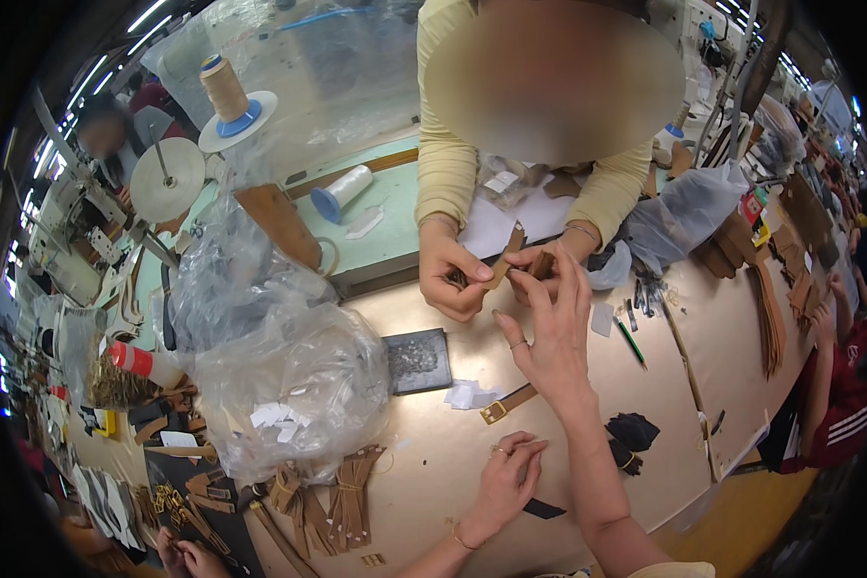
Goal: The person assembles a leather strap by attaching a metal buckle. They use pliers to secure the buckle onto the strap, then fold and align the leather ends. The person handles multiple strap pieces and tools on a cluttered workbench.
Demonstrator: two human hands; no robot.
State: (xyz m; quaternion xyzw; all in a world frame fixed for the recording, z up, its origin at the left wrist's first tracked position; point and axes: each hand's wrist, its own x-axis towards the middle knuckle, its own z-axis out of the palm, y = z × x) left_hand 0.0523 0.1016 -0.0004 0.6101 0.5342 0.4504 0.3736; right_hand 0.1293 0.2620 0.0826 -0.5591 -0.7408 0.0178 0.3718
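Note:
My right hand is raised over the middle of the table, fingers apart, its fingertips close to the hands of a person in yellow sleeves opposite. That person holds a brown leather strap in both hands. Whether my fingertips touch it, I cannot tell. My left hand is low over the tabletop with loosely bent fingers and nothing visible in it. Just beside it lies a black strip. Between my hands and the dark metal block are a brown strap with a gold buckle and white paper scraps.
A big clear plastic bag bulges on the left. Bundled brown straps lie near it. To the right are a green pencil, black bundles and a long thin rod. Another person's hands show at lower left.

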